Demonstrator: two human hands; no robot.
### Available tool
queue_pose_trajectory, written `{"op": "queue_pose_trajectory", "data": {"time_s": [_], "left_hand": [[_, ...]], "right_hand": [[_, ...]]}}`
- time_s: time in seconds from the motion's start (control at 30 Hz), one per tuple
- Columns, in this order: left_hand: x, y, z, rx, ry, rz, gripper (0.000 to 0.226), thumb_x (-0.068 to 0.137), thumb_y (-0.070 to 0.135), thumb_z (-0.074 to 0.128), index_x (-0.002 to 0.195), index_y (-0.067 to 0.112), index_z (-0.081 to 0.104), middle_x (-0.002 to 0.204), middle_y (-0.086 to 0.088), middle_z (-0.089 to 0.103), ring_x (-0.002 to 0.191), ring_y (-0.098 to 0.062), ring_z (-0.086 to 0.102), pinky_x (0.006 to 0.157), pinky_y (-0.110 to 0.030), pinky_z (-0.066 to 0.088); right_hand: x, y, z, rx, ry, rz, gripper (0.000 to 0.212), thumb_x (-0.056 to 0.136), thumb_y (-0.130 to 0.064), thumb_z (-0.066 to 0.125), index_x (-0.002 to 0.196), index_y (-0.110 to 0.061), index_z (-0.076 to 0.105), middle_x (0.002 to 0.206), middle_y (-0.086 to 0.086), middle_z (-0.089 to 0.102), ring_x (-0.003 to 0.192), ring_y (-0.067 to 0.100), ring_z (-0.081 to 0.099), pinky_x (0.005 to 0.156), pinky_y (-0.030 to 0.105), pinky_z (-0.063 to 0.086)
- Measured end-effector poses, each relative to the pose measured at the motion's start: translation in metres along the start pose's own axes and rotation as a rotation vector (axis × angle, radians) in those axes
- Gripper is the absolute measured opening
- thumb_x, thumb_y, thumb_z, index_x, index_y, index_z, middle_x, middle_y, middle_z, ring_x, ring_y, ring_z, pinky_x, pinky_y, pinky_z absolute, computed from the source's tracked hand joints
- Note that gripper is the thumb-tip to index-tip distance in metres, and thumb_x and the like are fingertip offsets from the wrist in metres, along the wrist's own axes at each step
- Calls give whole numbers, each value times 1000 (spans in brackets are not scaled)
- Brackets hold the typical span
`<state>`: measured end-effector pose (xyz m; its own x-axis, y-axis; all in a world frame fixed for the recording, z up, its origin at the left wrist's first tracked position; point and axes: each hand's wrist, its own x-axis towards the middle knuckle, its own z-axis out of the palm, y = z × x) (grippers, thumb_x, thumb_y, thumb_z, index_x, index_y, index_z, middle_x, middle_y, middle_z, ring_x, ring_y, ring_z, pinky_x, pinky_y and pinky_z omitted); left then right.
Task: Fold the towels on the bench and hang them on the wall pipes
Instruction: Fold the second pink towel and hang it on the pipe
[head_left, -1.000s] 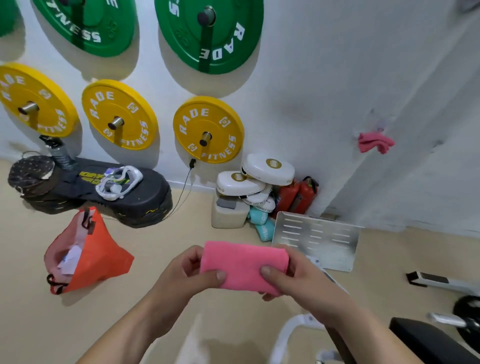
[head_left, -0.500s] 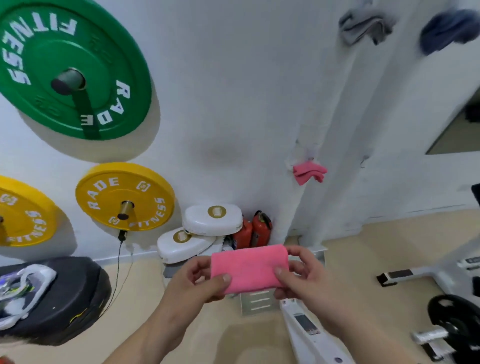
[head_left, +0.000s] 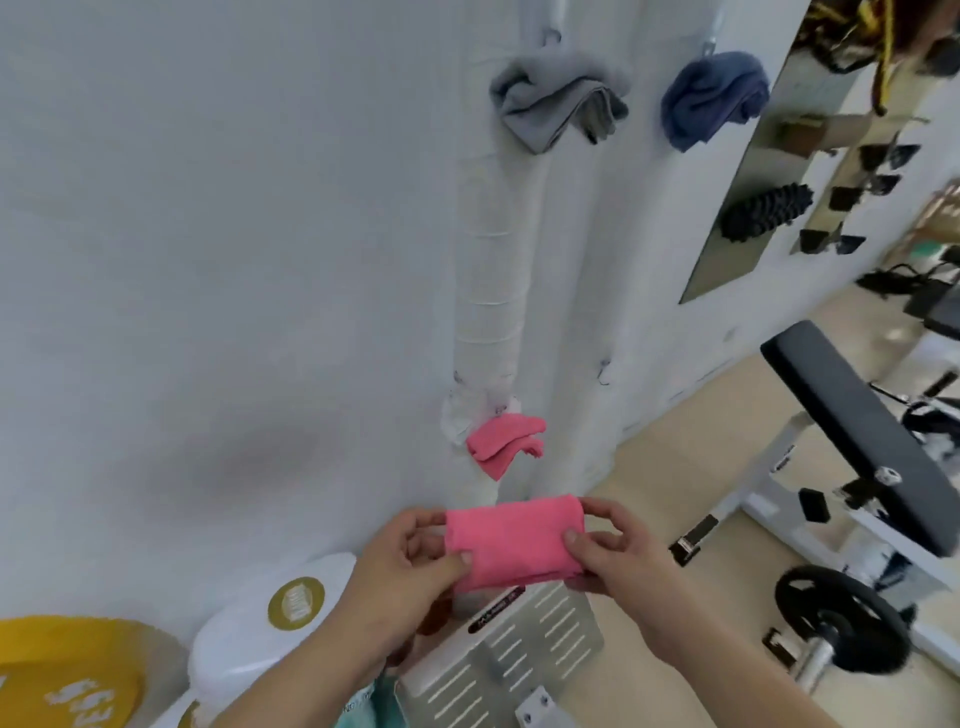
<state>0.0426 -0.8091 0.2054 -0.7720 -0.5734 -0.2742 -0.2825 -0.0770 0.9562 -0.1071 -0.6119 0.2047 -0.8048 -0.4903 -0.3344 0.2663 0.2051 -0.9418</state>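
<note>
Lower centre of the frame, your left hand (head_left: 410, 566) and right hand (head_left: 618, 561) hold the folded towel (head_left: 511, 543) between them; it is pink, flat and roughly rectangular. Each hand pinches one short end, with the thumb on the near face and the fingers (head_left: 602, 512) curled behind, so both hands are closed on the cloth. It is in the air, touching only your hands.

Under it, at the bottom edge, lies a slotted metal plate (head_left: 498, 660). Left of that sits a white pad (head_left: 260, 639) with a gold badge, and a yellow disc (head_left: 67, 670) fills the lower left corner. At right centre stands the black padded worktop (head_left: 857, 441) on a white frame, with a black disc (head_left: 841, 618) below it.

Just above the folded towel, a second pink towel (head_left: 506, 441) hangs bunched on the pipe (head_left: 491, 291) at the wall. Higher on the same pipe is a grey towel (head_left: 556, 104), and a blue towel (head_left: 711, 98) hangs to its right. A mirror (head_left: 769, 171) fills the upper right.
</note>
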Motion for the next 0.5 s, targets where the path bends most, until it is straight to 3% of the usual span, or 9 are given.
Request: {"op": "queue_pose_trajectory", "data": {"time_s": [0.07,0.13,0.27,0.33,0.43,0.5], "left_hand": [[35,18,14,57,-78,13,36,73,13,81,103,30,71,93,-10,79,88,-29,76,78,-42,61],[68,34,31,99,-144,26,34,78,7,80,105,24,70,92,-10,78,89,-30,75,74,-35,60],[128,60,82,220,-222,99,41,78,1,77,109,26,69,98,0,75,86,-11,73,70,-17,55],[156,68,111,268,-225,128,46,75,5,77,114,28,67,100,4,72,92,-9,69,76,-17,51],[198,79,158,291,-177,95,33,77,12,78,104,24,62,97,6,70,89,-8,67,71,-16,48],[228,84,191,280,-131,67,33,79,12,78,104,22,60,99,5,69,90,-10,67,72,-18,51]], "right_hand": [[21,-6,-11,4,94,-16,28,95,-8,70,120,-20,66,86,14,77,73,23,75,72,35,63],[43,-13,-26,18,169,-32,27,94,-11,72,119,-20,66,87,17,77,74,27,75,76,40,65],[89,-30,-66,-13,279,-52,24,95,-15,71,118,-22,66,88,17,78,76,28,74,78,40,65],[120,-40,-90,-46,298,-54,25,96,-17,70,119,-24,66,91,15,77,78,27,73,82,40,64],[172,-55,-129,-132,264,-76,33,94,-20,70,125,-27,61,98,13,75,88,29,73,89,44,62],[211,-63,-153,-204,230,-82,36,93,-21,70,126,-30,58,100,11,73,85,24,71,85,39,61]]}}
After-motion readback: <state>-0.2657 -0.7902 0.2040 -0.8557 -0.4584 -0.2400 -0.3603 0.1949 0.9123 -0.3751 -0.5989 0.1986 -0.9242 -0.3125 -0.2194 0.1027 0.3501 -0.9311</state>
